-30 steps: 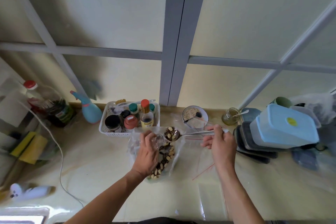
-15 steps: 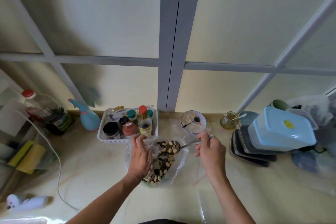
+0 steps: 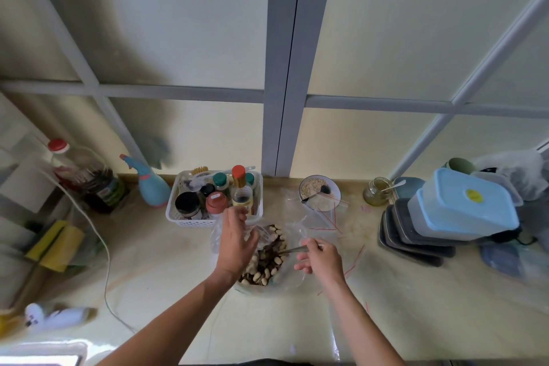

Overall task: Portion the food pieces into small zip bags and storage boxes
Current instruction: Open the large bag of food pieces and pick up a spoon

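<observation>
A large clear plastic bag (image 3: 289, 278) of pale and dark food pieces (image 3: 267, 264) lies on the counter in front of me. My left hand (image 3: 236, 242) pinches the rim of a small clear zip bag (image 3: 258, 227) above the pile. A metal spoon (image 3: 292, 250) is gripped in my right hand (image 3: 320, 257), its bowl dipped down among the pieces. Empty zip bags with red strips (image 3: 329, 221) lie flat to the right. A light blue storage box (image 3: 463, 208) sits on a stack of dark boxes (image 3: 416, 242) at the right.
A white basket of bottles and jars (image 3: 215, 197) stands just behind my left hand. A bowl of grain (image 3: 319, 190) and a small glass jar (image 3: 377, 192) are at the back. A blue spray bottle (image 3: 148, 184), a big dark bottle (image 3: 89, 175) and a white cable (image 3: 101, 246) are at the left.
The spoon was raised, loaded with pieces, at the small bag's mouth; now my right hand has lowered it into the pile. My left hand still holds the small bag.
</observation>
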Action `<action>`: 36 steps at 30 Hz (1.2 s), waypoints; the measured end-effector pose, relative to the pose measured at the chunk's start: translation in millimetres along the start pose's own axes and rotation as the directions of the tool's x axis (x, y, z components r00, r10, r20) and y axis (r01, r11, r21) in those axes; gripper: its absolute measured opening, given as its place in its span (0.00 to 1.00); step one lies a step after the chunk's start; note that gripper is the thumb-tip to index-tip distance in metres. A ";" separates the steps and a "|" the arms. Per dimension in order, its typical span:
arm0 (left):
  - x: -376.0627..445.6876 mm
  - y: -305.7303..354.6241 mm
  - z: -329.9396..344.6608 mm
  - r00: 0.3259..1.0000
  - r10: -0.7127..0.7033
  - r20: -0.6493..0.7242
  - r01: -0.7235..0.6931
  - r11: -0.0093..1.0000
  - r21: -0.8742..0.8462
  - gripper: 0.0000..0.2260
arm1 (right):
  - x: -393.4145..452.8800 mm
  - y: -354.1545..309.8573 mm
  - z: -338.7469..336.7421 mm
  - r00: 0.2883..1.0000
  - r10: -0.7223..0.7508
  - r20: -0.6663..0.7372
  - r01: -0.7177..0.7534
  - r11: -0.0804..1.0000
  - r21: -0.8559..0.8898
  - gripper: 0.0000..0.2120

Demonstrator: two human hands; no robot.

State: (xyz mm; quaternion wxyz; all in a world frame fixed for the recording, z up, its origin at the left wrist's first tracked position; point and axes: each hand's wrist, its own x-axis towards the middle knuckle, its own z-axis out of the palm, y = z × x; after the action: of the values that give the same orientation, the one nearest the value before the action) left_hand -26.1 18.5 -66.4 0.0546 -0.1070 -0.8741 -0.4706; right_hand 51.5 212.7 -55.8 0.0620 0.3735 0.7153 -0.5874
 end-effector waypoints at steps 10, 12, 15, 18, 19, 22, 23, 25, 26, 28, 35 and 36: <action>10.7 13.3 -8.9 0.988 0.007 0.153 0.007 0.996 -0.087 0.03 | 12.1 0.8 -17.4 0.967 -0.120 -0.225 0.068 0.972 -0.226 0.02; 10.4 12.9 -11.0 0.987 0.014 0.159 0.002 0.995 -0.096 0.03 | 13.8 -0.1 -19.4 0.957 -0.160 -0.243 0.080 0.947 -0.310 0.06; 7.8 10.5 -12.2 0.984 -0.003 0.179 0.025 0.993 -0.119 0.04 | 18.0 -2.8 -19.2 0.958 -0.192 -0.215 0.086 0.903 -0.422 0.10; 4.0 10.3 -11.9 0.978 -0.018 0.209 0.050 0.988 -0.149 0.04 | 23.0 -3.3 -15.3 0.960 -0.165 -0.226 0.036 0.874 -0.485 0.11; 3.0 10.4 -11.5 0.976 -0.022 0.215 0.058 0.986 -0.160 0.04 | 24.6 -2.1 -14.5 0.961 -0.143 -0.235 0.009 0.870 -0.493 0.14; 1.2 8.7 -9.9 0.975 -0.050 0.215 0.086 0.984 -0.159 0.05 | 29.9 4.3 -12.7 0.978 -0.038 -0.203 -0.072 0.858 -0.508 0.23; 0.7 8.0 -9.7 0.976 -0.059 0.210 0.091 0.985 -0.146 0.07 | 30.1 6.5 -10.5 0.982 -0.015 -0.187 -0.087 0.845 -0.527 0.25; 0.3 5.8 -9.8 0.976 -0.078 0.201 0.105 0.986 -0.127 0.13 | 27.0 11.9 -2.8 0.970 -0.115 -0.216 -0.041 0.795 -0.605 0.28; 0.3 5.1 -10.1 0.977 -0.081 0.195 0.108 0.986 -0.130 0.15 | 23.6 12.9 1.7 0.940 -0.247 -0.236 0.041 0.767 -0.640 0.28; 0.5 3.5 -10.8 0.979 -0.070 0.192 0.098 0.985 -0.141 0.18 | 14.9 10.5 11.1 0.840 -0.508 -0.189 0.276 0.702 -0.657 0.23; -4.5 -4.9 -9.9 0.981 -0.009 0.192 0.034 0.991 -0.127 0.24 | 8.0 -14.9 41.2 0.803 -0.461 0.378 0.597 0.620 -0.510 0.20; -5.0 -5.9 -10.4 0.981 -0.014 0.193 0.042 0.989 -0.141 0.26 | 10.2 -15.8 42.7 0.814 -0.462 0.352 0.580 0.607 -0.544 0.15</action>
State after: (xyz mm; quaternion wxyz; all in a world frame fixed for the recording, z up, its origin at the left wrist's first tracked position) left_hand -22.7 6.0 -66.4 -0.0443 -0.1433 -0.8404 -0.5208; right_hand 19.7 179.1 -61.5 0.0716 0.0519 0.9376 -0.3363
